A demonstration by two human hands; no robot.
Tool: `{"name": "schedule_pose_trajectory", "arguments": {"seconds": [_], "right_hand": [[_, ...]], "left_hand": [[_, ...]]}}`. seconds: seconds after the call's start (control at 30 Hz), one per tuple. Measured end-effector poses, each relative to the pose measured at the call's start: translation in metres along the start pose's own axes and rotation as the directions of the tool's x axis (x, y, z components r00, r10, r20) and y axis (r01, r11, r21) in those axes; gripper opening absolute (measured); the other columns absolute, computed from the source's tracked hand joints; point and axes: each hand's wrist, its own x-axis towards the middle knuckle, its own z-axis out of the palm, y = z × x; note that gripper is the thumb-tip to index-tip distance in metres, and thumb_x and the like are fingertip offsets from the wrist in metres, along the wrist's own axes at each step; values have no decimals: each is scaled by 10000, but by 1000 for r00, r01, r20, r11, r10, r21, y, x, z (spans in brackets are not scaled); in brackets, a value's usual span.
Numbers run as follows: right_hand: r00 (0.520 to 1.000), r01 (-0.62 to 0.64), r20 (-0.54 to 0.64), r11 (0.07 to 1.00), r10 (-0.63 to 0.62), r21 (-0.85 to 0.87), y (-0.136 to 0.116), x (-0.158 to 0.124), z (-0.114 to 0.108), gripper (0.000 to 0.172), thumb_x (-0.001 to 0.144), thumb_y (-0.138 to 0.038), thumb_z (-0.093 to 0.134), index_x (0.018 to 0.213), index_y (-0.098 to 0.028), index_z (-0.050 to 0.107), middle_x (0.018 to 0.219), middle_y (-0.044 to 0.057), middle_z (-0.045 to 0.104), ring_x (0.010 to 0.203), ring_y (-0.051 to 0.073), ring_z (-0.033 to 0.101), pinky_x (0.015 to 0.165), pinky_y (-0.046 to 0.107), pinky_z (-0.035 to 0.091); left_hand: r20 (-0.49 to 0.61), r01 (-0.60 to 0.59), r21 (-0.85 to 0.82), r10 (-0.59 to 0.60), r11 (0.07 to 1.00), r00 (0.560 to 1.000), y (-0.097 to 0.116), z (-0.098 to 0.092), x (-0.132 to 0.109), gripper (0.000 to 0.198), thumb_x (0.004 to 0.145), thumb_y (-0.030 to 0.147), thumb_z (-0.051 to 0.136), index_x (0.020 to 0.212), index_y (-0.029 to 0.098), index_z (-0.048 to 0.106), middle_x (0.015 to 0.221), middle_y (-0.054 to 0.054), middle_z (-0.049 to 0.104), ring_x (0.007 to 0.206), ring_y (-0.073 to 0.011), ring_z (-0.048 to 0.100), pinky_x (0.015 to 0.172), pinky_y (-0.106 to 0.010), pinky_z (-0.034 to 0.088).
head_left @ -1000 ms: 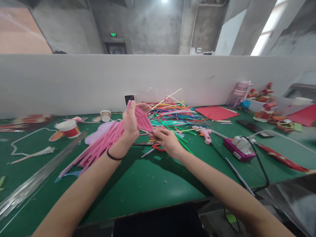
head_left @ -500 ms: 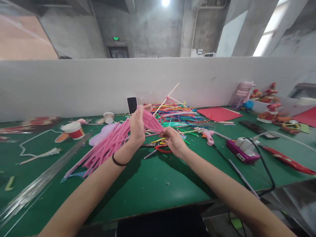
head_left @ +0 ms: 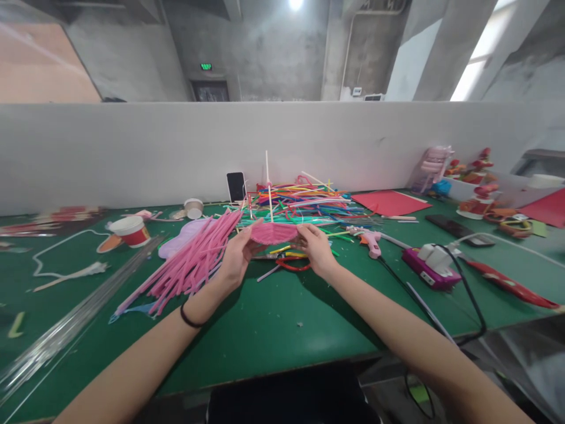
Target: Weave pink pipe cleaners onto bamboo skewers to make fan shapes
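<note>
My left hand (head_left: 236,256) and my right hand (head_left: 314,247) grip the two ends of a pink bundle of pipe cleaners (head_left: 274,233), held level just above the green table (head_left: 265,330). A thin white stick (head_left: 268,185) rises upright from behind the bundle. The bundle's long pink strands (head_left: 185,268) trail down to the left onto the table. A black band circles my left wrist.
A pile of coloured sticks (head_left: 309,200) lies behind my hands, with a phone (head_left: 236,186) against the white partition. A pink glue gun (head_left: 369,238), a purple power strip (head_left: 430,268) with cables, red paper (head_left: 388,202), a red cup (head_left: 130,231) and clear rods (head_left: 66,333) lie around.
The pink bundle has been lowered and turned level between both hands. My left hand dropped from an upright grip to the bundle's left end; the white stick now stands upright.
</note>
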Motion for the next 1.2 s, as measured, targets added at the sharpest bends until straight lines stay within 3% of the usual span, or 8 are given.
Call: {"name": "schedule_pose_trajectory", "arguments": {"seconds": [0.13, 0.3, 0.43, 0.57, 0.8, 1.07, 1.2], "right_hand": [[997, 65, -41, 996, -68, -63, 2, 1, -2, 414, 529, -496, 851, 700, -209, 606, 601, -57, 595, 561, 110, 575, 588, 272, 554], [996, 89, 5, 991, -89, -98, 3, -2, 1, 425, 568, -548, 831, 739, -221, 621, 611, -60, 603, 581, 122, 586, 605, 294, 581], [993, -33, 107, 996, 41, -77, 3, -7, 3, 431, 555, -504, 867, 806, -199, 694, 717, -12, 710, 636, 145, 658, 648, 303, 592], [987, -54, 147, 995, 65, -80, 7, -8, 2, 418, 568, -461, 883, 853, -191, 742, 779, 13, 750, 663, 150, 680, 652, 289, 583], [970, -52, 229, 991, 79, -119, 15, -13, 5, 378, 627, -471, 849, 877, -201, 761, 817, 19, 754, 709, 162, 691, 704, 314, 569], [957, -149, 246, 988, 153, -35, 12, -11, 7, 409, 587, -456, 879, 868, -180, 769, 795, 24, 760, 689, 151, 685, 734, 299, 558], [948, -176, 267, 984, 174, -15, 11, -10, 8, 411, 580, -468, 881, 853, -182, 769, 792, 23, 761, 688, 150, 684, 727, 295, 560]], "left_hand": [[-43, 27, 5, -26, 1000, 999, -10, -6, 3, 386, 747, 418, 747, 1015, 140, 751, 1002, -102, 772, 1024, -302, 694, 855, -415, 576], [-69, 41, 12, -40, 999, 997, -11, -9, 5, 291, 685, 385, 803, 818, 133, 742, 871, -98, 774, 976, -299, 705, 852, -412, 573], [-12, 56, 14, -56, 998, 998, -10, -6, 2, 321, 708, 416, 790, 869, 142, 751, 891, -91, 767, 871, -260, 710, 780, -383, 584], [-7, 63, 137, -63, 988, 998, -9, -1, -3, 319, 699, 415, 812, 865, 148, 757, 846, -55, 752, 776, -215, 685, 714, -352, 581], [-23, 53, 302, -49, 952, 999, -10, 3, -8, 371, 649, 383, 862, 934, 158, 790, 920, -78, 779, 822, -228, 704, 822, -343, 534], [67, 76, 187, -89, 979, 994, -6, 3, -7, 366, 657, 343, 870, 963, 157, 795, 995, -94, 781, 884, -235, 718, 903, -360, 518], [115, 157, 136, -173, 978, 978, -3, 0, -5, 363, 655, 330, 874, 955, 141, 796, 979, -106, 782, 854, -225, 720, 872, -339, 526]]}}
